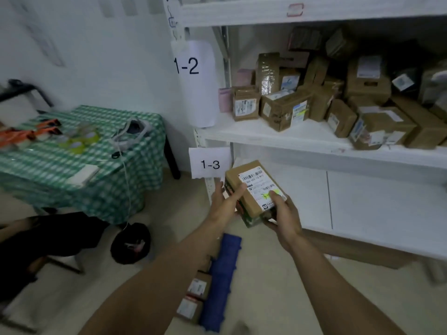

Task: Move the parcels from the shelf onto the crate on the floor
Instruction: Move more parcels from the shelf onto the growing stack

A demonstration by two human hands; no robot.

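I hold a brown cardboard parcel (251,189) with a white barcode label in front of the lower shelf. My left hand (223,204) grips its left side, thumb on top. My right hand (283,213) grips its near right corner, thumb on the label. Several more brown parcels (285,110) are piled on the white shelf (278,139) above, marked 1-2. Below my arms the blue crate (222,279) stands on the floor, only its blue side showing, with two small parcels (196,298) beside that side.
A table with a green checked cloth (72,163) stands at the left, carrying tape rolls and orange tools. A black chair (48,240) and a black round bag (130,243) are on the floor in front of it. A paper tag 1-3 (210,164) hangs on the shelf post.
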